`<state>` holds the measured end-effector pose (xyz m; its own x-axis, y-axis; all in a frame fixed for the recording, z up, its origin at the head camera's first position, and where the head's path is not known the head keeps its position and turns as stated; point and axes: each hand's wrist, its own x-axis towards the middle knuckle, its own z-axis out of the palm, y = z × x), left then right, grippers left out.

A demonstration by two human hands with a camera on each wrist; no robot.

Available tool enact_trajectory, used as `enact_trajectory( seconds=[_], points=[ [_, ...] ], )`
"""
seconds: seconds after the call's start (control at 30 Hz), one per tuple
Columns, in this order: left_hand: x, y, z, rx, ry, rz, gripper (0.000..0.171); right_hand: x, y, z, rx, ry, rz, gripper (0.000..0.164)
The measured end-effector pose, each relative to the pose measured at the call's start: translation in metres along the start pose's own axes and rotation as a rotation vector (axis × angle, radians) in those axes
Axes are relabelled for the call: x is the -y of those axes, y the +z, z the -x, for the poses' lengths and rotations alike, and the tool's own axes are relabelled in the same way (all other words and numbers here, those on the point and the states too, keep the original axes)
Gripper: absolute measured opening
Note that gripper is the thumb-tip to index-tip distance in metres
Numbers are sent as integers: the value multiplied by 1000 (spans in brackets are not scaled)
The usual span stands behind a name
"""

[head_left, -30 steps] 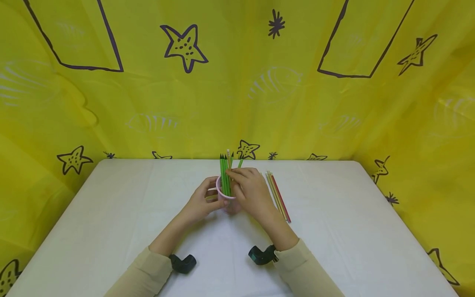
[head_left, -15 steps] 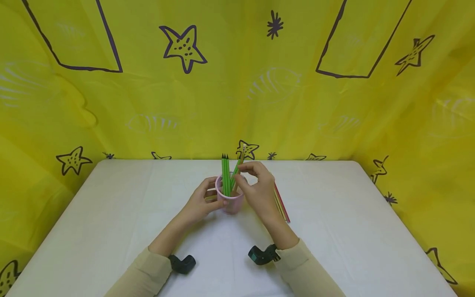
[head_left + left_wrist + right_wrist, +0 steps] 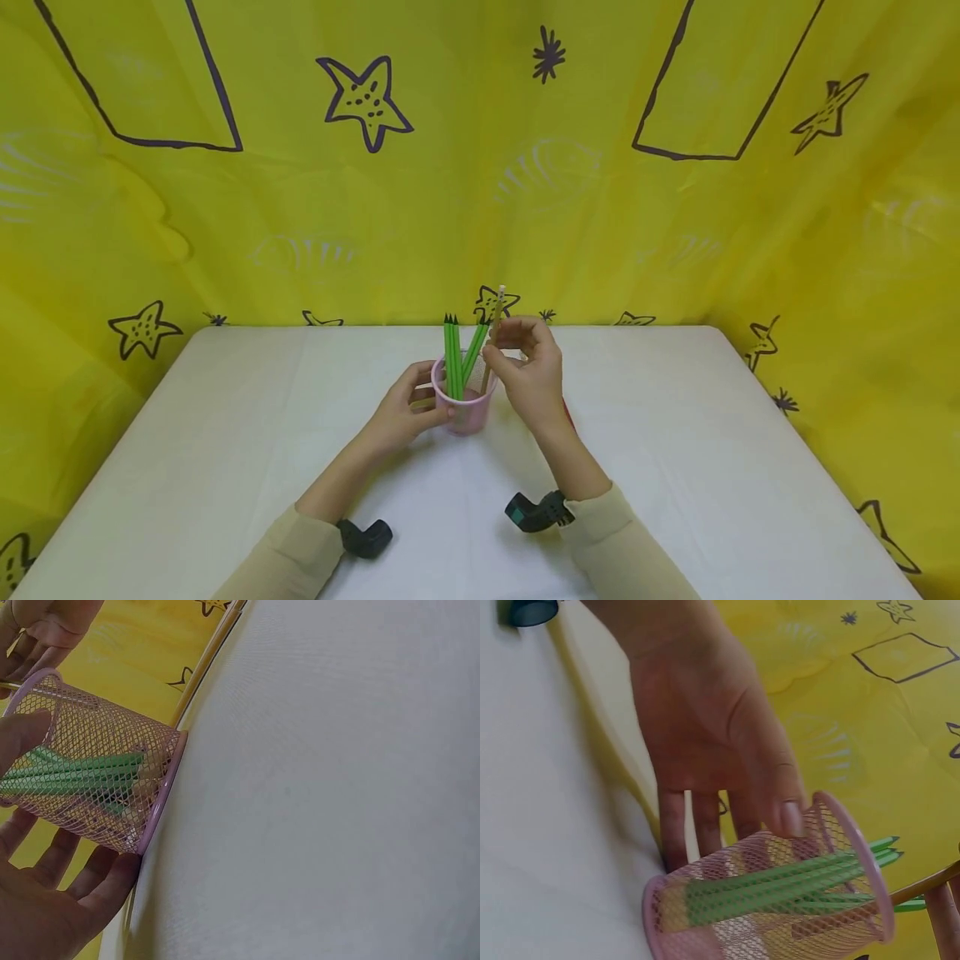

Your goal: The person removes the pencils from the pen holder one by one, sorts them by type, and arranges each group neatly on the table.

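My left hand [image 3: 397,412] grips a pink mesh pencil cup [image 3: 467,422] standing upright on the table, thumb on the near side. In the left wrist view, that hand's fingers [image 3: 97,881] lie along the mesh wall. Several green pencils [image 3: 452,358] lean inside, dark points up. My right hand [image 3: 532,367] pinches a gold pencil [image 3: 497,321] at the cup's right side. Its white eraser end points up, and its lower end is inside the cup, showing through the mesh in the right wrist view. Only fingertips of the right hand [image 3: 945,915] show there.
A red pencil [image 3: 569,415] on the white table [image 3: 675,467] is mostly hidden behind my right wrist. Yellow patterned cloth [image 3: 435,208] rises behind the table's far edge. Dark wrist devices [image 3: 367,539] sit at both cuffs.
My right hand has moved right and slightly up, carrying the gold pencil from among the green pencils to the cup's right side. The left hand keeps its hold on the cup.
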<state>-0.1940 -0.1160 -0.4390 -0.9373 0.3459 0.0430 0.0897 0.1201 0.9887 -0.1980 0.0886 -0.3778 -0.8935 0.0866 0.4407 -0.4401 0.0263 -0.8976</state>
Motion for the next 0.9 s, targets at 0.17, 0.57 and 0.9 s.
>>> enact_trajectory(
  seconds=[0.17, 0.57, 0.9],
  points=[
    [1, -1, 1, 4, -2, 0, 72, 4, -10, -5, -28, 24, -45, 41],
    [0, -1, 0, 18, -9, -7, 72, 32, -49, -20, -161, 27, -246, 44],
    [1, 0, 1, 19, -19, -11, 72, 39, -77, -25, -155, 79, -266, 46]
  ],
)
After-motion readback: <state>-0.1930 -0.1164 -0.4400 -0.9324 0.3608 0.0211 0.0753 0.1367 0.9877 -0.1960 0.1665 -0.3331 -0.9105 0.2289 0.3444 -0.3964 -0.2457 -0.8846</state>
